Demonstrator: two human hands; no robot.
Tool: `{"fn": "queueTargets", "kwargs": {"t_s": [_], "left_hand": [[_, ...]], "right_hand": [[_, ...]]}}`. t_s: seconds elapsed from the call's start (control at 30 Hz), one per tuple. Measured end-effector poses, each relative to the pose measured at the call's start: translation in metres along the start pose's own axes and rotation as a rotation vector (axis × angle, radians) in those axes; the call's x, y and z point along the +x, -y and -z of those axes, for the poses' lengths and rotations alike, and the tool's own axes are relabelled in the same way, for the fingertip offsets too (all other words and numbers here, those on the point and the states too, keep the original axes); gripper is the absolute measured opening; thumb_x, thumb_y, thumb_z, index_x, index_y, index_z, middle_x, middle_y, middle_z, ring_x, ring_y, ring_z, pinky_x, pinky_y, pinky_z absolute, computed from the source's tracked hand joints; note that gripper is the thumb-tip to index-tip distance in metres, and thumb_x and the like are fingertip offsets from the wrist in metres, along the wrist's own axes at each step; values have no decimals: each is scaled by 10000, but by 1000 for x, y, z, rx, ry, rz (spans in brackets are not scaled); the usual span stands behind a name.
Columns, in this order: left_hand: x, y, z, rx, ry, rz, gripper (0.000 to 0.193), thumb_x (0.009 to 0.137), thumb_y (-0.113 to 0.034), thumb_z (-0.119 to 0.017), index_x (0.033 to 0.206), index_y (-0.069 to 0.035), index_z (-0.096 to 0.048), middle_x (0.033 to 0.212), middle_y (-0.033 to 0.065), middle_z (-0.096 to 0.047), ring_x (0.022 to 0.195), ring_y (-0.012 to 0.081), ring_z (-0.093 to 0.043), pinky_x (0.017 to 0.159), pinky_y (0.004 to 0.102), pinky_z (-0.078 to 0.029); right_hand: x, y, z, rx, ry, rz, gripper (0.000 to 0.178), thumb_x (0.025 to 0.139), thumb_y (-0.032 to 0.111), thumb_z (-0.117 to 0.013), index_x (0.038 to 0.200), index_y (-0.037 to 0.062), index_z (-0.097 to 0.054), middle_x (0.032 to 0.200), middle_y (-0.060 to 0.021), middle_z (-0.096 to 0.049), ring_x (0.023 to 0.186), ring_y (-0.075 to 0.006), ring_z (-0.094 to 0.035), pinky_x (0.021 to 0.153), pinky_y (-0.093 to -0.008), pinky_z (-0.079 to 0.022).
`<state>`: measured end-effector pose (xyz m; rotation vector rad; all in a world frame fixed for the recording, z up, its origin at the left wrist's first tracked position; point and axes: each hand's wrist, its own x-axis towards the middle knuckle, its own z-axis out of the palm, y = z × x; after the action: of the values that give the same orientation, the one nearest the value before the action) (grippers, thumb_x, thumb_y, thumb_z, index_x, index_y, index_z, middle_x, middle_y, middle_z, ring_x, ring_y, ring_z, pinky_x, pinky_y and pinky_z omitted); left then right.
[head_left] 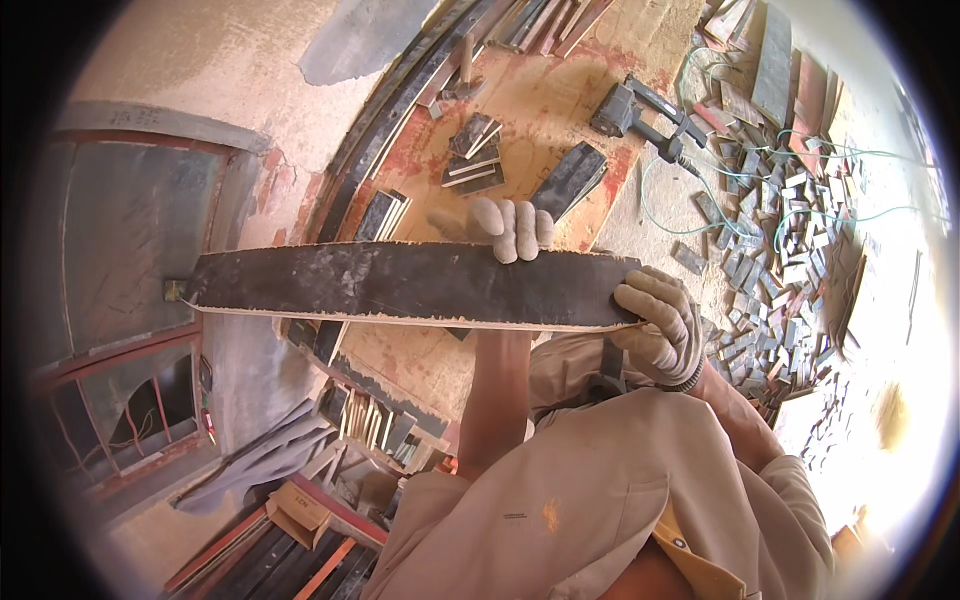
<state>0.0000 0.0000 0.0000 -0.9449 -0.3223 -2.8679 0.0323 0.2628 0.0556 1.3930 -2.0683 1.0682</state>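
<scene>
A long strip of black-faced plywood board with rough, pale edges lies crosswise in front of me, held up above the workbench. My left hand, in a light work glove, has its fingers hooked over the board's far edge, right of the middle. The palm and thumb are hidden, and the forearm passes beneath the board. At the right end, my gloved right hand wraps its fingers round the board near the corner. Beyond it on the bench lie short stacked board pieces and a dark stack of strips.
A dark corded power tool rests on the wooden bench, its greenish cable trailing right. A large heap of offcuts covers the floor at right. A barred window is at left, with a cardboard box lower left.
</scene>
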Motion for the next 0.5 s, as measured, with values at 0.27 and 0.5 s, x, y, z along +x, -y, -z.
{"fn": "queueTargets", "kwargs": {"t_s": [0.27, 0.5], "left_hand": [[6, 13, 3, 60, -74, -54, 722, 1128, -665, -331, 1155, -37, -688, 781, 27, -620, 788, 202, -542, 838, 400, -443], [-12, 3, -27, 344, -417, -201, 672, 1043, -613, -607, 1274, 17, -648, 1050, 107, -742, 923, 280, -692, 971, 462, -572]], "right_hand": [[4, -9, 3, 32, -14, -91, 435, 731, -62, -795, 1074, 128, -605, 1281, -182, -709, 1151, -395, -715, 941, -516, -601], [28, 0, -13, 84, 128, -422, 619, 708, 48, -851, 1283, 66, -623, 1072, -115, -695, 886, -326, -697, 797, -449, -571]]}}
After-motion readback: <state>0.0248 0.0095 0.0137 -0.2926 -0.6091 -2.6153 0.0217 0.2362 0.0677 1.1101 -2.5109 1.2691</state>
